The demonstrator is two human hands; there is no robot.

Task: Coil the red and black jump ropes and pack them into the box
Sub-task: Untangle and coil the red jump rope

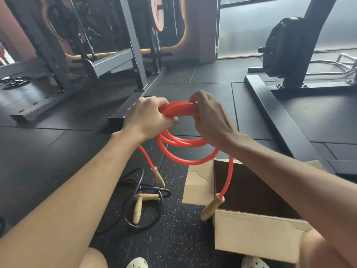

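Red rope [179, 146] is gathered in several loops between my two hands, held in the air above the floor [58, 151] and just beyond the open box [257, 231]. My left hand [148, 117] has its fingers closed around the left side of the bundle, and my right hand [208, 117] has its fingers curled tightly over the top right of it, so both hands grip the same coil. The two ends are loose: one wooden handle [159, 176] hangs down toward the floor, the other handle [211, 206] hangs at the near corner of the box. I judge the coil is almost made but not secured. To do this well, I think I should keep the loops of equal size, hold them flat together, and bring the two hanging ends into the bundle, so that nothing springs open when I let go. One hand must keep its pinch while the other moves. The black rope [139, 192] lies uncoiled on the floor beside the box, so it comes after.
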